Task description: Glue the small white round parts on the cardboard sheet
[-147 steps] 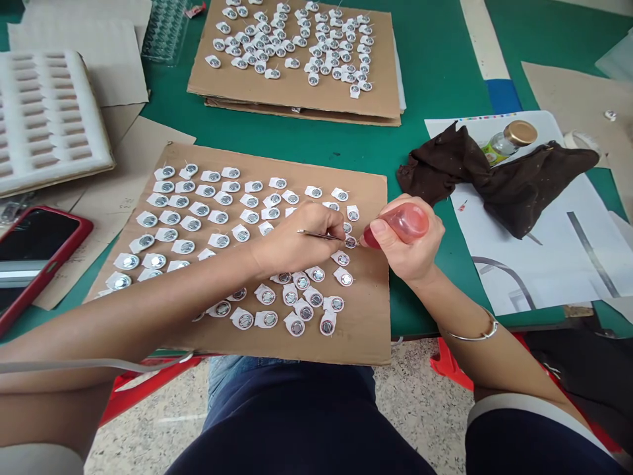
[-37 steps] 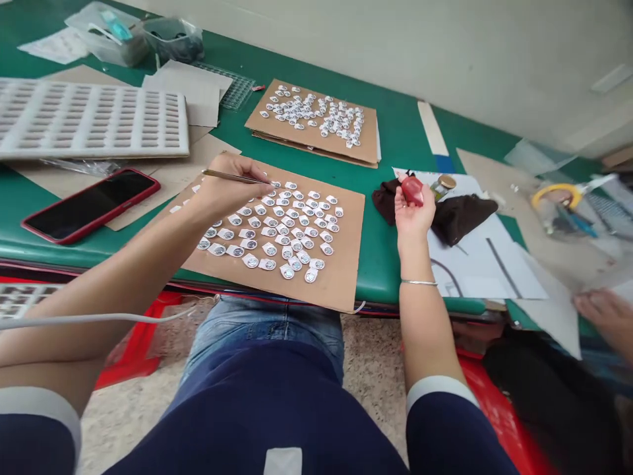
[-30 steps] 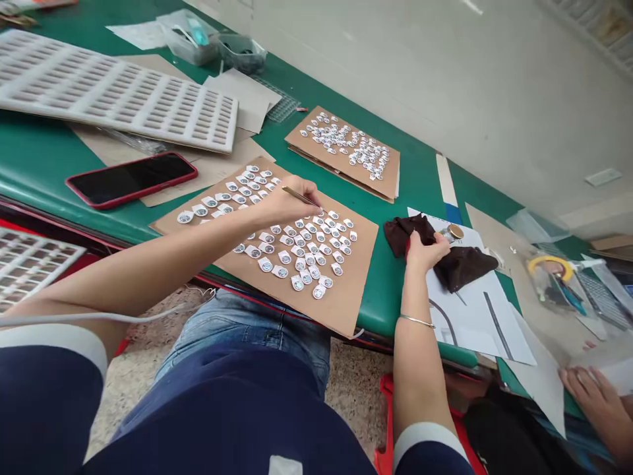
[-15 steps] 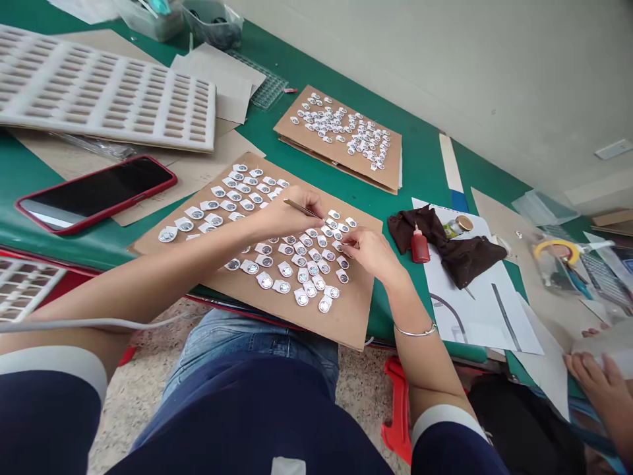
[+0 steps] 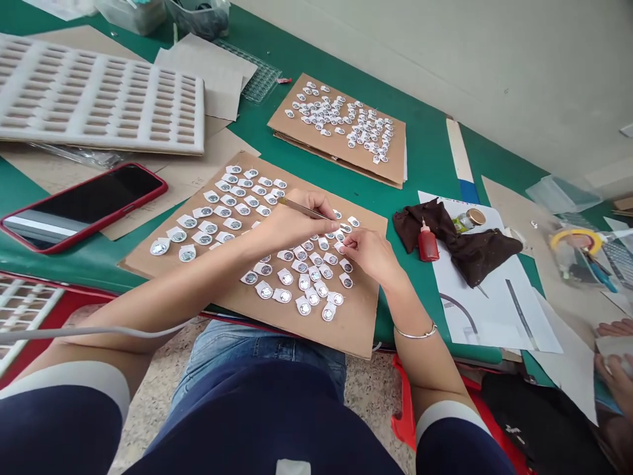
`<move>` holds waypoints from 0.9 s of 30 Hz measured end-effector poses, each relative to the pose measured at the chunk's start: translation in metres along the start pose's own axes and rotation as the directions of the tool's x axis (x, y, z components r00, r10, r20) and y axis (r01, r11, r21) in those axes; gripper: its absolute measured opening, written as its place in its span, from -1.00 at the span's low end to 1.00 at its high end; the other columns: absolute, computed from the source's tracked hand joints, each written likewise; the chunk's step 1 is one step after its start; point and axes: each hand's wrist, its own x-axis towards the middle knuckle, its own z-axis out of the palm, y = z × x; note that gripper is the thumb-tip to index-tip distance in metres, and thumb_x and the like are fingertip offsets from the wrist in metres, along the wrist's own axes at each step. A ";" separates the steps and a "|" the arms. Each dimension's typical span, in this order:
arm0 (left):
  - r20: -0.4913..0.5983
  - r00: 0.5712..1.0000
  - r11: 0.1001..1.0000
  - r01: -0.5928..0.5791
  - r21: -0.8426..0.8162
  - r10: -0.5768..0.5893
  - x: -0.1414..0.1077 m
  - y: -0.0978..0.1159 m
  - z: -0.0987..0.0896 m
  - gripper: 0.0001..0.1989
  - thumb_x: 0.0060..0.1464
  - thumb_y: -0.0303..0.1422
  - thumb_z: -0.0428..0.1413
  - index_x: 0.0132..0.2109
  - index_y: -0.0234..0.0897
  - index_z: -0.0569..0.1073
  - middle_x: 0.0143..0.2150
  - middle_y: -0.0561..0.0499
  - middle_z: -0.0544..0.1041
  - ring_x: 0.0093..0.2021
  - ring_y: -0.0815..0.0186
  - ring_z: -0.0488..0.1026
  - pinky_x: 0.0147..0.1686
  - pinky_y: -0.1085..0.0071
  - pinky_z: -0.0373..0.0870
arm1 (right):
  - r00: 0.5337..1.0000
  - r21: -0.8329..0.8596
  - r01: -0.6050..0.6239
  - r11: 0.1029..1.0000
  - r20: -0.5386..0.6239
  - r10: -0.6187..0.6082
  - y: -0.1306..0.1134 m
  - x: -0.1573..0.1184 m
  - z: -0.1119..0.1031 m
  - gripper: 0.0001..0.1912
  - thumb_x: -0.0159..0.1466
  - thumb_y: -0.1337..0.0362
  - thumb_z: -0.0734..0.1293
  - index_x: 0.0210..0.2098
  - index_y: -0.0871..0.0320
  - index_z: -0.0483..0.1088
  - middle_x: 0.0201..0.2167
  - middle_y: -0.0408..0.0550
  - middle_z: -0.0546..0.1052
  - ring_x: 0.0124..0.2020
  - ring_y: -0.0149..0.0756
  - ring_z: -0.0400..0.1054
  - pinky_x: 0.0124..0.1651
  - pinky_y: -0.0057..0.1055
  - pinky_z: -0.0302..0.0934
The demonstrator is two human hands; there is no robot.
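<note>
Slim brass-toned tweezers (image 5: 306,209) are pinched in my left hand (image 5: 301,221), their tips pointing right toward my other fingers. My right hand (image 5: 370,256) is closed in a pinch low over the cardboard sheet (image 5: 346,333); whatever its fingertips hold is hidden. Both hands hover close together above rows of small round silver pieces on white paper tabs (image 5: 282,295). Several of these lie under and around my fingers. My left forearm covers part of the rows.
A second cardboard stack (image 5: 297,135) bears more tabbed pieces. At left are a phone (image 5: 84,204) and a white slotted tray (image 5: 148,105). On the right lie a red dropper bottle (image 5: 428,244), dark cloth (image 5: 482,254) and a glass jar (image 5: 469,220). Another person's hand (image 5: 616,369) shows far right.
My left hand and the tweezers have shifted right, bringing the tips closer to my right fingertips. My right hand stays in nearly the same place. The camera view has moved slightly.
</note>
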 end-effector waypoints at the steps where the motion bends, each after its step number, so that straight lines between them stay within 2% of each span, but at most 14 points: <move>1: -0.001 1.000 1.000 0.014 -0.017 -0.014 0.001 0.001 0.000 -0.82 -0.12 -0.31 0.21 -0.40 -0.36 0.45 -0.51 0.00 0.48 -0.52 0.42 0.37 -0.58 0.50 0.21 | 1.000 0.004 -0.003 1.000 0.005 0.003 0.000 0.000 0.000 -0.86 0.14 0.21 0.29 -0.47 0.13 0.41 -0.48 -0.07 0.47 -0.41 -0.33 0.29 -0.44 -0.41 -0.07; 6: -0.024 1.000 0.999 0.009 -0.032 -0.010 0.005 -0.002 0.000 -0.80 -0.03 -0.26 0.17 -0.38 -0.34 0.43 -0.47 -0.02 0.51 -0.45 0.38 0.42 -0.49 0.47 0.29 | 1.000 0.021 -0.026 0.999 0.006 0.026 -0.001 -0.001 0.001 -0.90 0.11 0.24 0.31 -0.47 0.14 0.38 -0.47 -0.08 0.47 -0.42 -0.35 0.27 -0.44 -0.42 -0.07; 9: 0.000 0.999 0.991 -0.040 -0.128 0.041 0.006 -0.005 -0.002 -0.72 0.13 -0.21 0.01 -0.40 -0.33 0.41 -0.37 -0.07 0.53 -0.36 0.36 0.46 -0.36 0.44 0.35 | 0.999 0.037 -0.035 0.999 0.000 0.035 -0.002 0.000 0.005 -0.92 0.08 0.26 0.31 -0.47 0.14 0.35 -0.44 -0.08 0.46 -0.41 -0.35 0.26 -0.44 -0.43 -0.07; 11: 0.043 0.999 0.989 -0.021 -0.149 0.028 0.007 -0.003 -0.002 -0.61 0.22 -0.18 -0.12 -0.44 -0.32 0.39 -0.38 -0.08 0.53 -0.37 0.37 0.46 -0.37 0.44 0.35 | 1.000 0.051 -0.030 0.998 0.001 0.030 -0.003 0.001 0.007 -0.93 0.07 0.28 0.31 -0.49 0.14 0.34 -0.43 -0.09 0.45 -0.43 -0.37 0.25 -0.44 -0.43 -0.06; 13: 0.096 0.994 0.992 0.058 -0.110 -0.047 0.011 -0.001 -0.002 -0.59 0.24 -0.20 -0.15 -0.46 -0.32 0.38 -0.44 -0.07 0.52 -0.44 0.39 0.44 -0.43 0.46 0.33 | 1.000 0.064 -0.022 0.998 0.001 0.022 -0.005 0.000 0.009 -0.92 0.06 0.29 0.32 -0.50 0.14 0.33 -0.42 -0.10 0.45 -0.43 -0.38 0.24 -0.44 -0.43 -0.06; 15: 0.125 0.983 0.989 0.140 -0.041 -0.134 0.017 0.001 0.000 -0.67 0.21 -0.25 -0.09 -0.41 -0.32 0.39 -0.44 -0.06 0.52 -0.53 0.42 0.38 -0.51 0.47 0.28 | 1.000 0.072 -0.023 0.997 -0.004 0.023 -0.006 -0.001 0.008 -0.93 0.07 0.29 0.32 -0.50 0.14 0.33 -0.46 -0.11 0.44 -0.44 -0.37 0.23 -0.44 -0.42 -0.06; 17: 0.124 0.974 0.981 0.184 0.067 -0.192 0.025 -0.001 0.003 -0.72 0.16 -0.25 -0.02 -0.40 -0.33 0.43 -0.42 -0.06 0.51 -0.63 0.47 0.28 -0.60 0.47 0.18 | 1.000 0.097 -0.023 0.995 -0.005 0.023 -0.006 -0.003 0.004 -0.92 0.09 0.27 0.31 -0.50 0.13 0.34 -0.51 -0.12 0.43 -0.45 -0.36 0.24 -0.43 -0.42 -0.05; 19: 0.135 0.964 0.959 0.198 0.201 -0.227 0.034 -0.006 0.006 -0.69 0.11 -0.18 0.03 -0.42 -0.32 0.47 -0.48 -0.04 0.47 -0.70 0.50 0.15 -0.67 0.46 0.05 | 1.000 0.185 -0.012 0.983 0.004 0.012 -0.003 -0.005 -0.002 -0.89 0.11 0.23 0.30 -0.48 0.13 0.36 -0.51 -0.13 0.44 -0.46 -0.39 0.25 -0.41 -0.43 -0.01; 21: 0.209 0.939 0.932 0.205 0.298 -0.273 0.041 -0.011 0.011 -0.63 0.04 -0.07 0.06 -0.45 -0.29 0.50 -0.62 0.02 0.36 -0.73 0.49 0.06 -0.70 0.45 -0.04 | 0.999 0.322 0.007 0.947 0.033 -0.018 0.002 -0.007 -0.010 -0.86 0.13 0.19 0.30 -0.45 0.14 0.37 -0.48 -0.14 0.47 -0.48 -0.43 0.27 -0.41 -0.44 0.03; 23: 0.322 0.894 0.921 0.202 0.332 -0.312 0.047 -0.015 0.015 -0.58 -0.03 0.03 0.09 -0.49 -0.26 0.49 -0.73 0.09 0.21 -0.75 0.48 0.02 -0.71 0.46 -0.10 | 0.997 0.437 0.026 0.899 0.058 -0.057 0.008 -0.007 -0.015 -0.84 0.14 0.18 0.29 -0.40 0.15 0.38 -0.46 -0.15 0.48 -0.48 -0.45 0.28 -0.41 -0.45 0.07; 27: 0.499 0.799 0.942 0.263 0.209 -0.334 0.053 -0.016 0.023 -0.60 -0.17 0.03 0.20 -0.51 -0.25 0.46 -0.76 0.16 0.10 -0.76 0.51 0.00 -0.74 0.49 -0.11 | 0.995 0.566 0.044 0.823 0.047 -0.085 0.017 -0.005 -0.016 -0.86 0.14 0.22 0.29 -0.35 0.14 0.42 -0.44 -0.16 0.49 -0.43 -0.44 0.32 -0.37 -0.46 0.14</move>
